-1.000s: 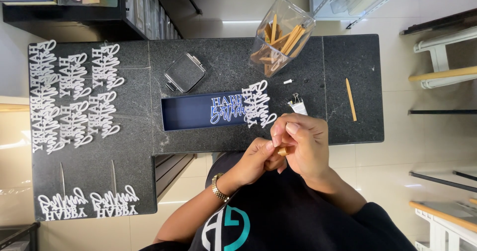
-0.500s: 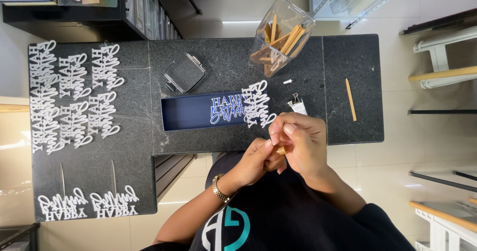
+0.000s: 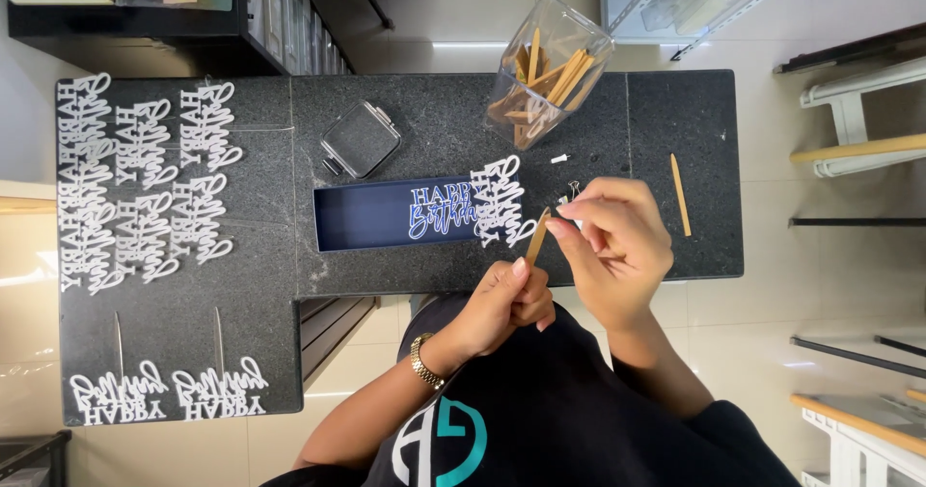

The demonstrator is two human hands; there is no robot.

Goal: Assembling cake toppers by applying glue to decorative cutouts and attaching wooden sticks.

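My left hand (image 3: 506, 304) was closed around the lower end of a thin wooden stick (image 3: 536, 235), which tilted up toward the right; my right hand (image 3: 612, 246) had its fingertips pinched narrow at the stick's upper end, whether it held anything else I could not tell; both hands hovered at the near edge of the dark stone tabletop (image 3: 434, 130); just beside the stick's tip lay a white script cutout (image 3: 502, 202), overlapping the right end of a dark blue tray (image 3: 371, 219) with another lettered cutout in it; a small binder clip (image 3: 573, 190) sat just by my right fingers; a loose stick (image 3: 680, 195) lay right of that hand; further back stood a clear jar of sticks (image 3: 545, 70), tilted, and a small square lidded tin (image 3: 361, 139); many white cutouts (image 3: 145, 183) covered the tabletop's left part.
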